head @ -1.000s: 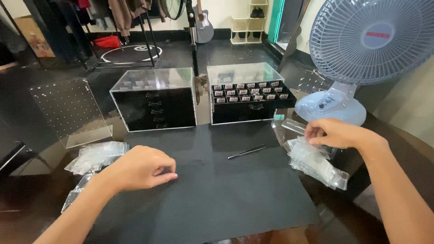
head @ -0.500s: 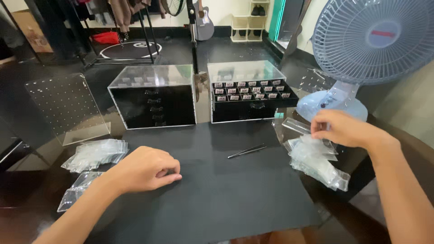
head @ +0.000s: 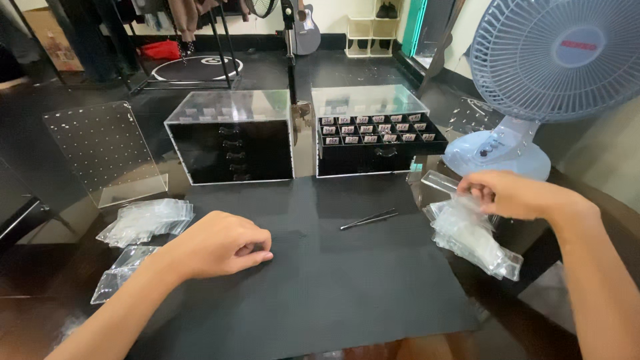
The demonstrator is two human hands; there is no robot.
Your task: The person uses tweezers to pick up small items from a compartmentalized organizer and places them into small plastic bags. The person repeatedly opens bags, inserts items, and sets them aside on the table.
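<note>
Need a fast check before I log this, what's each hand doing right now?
Left hand: loosely curled, resting on the black mat; whether it holds anything cannot be told.
Right hand: fingers pinching the pile of clear bags.

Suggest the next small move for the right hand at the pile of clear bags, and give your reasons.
Probably lift one bag clear of the pile. The right hand rests on top of the stack of small clear bags at the black mat's right edge, fingers curled at the top bag. The left hand rests loosely fisted on the mat, and the tweezers lie untouched between them.
</note>
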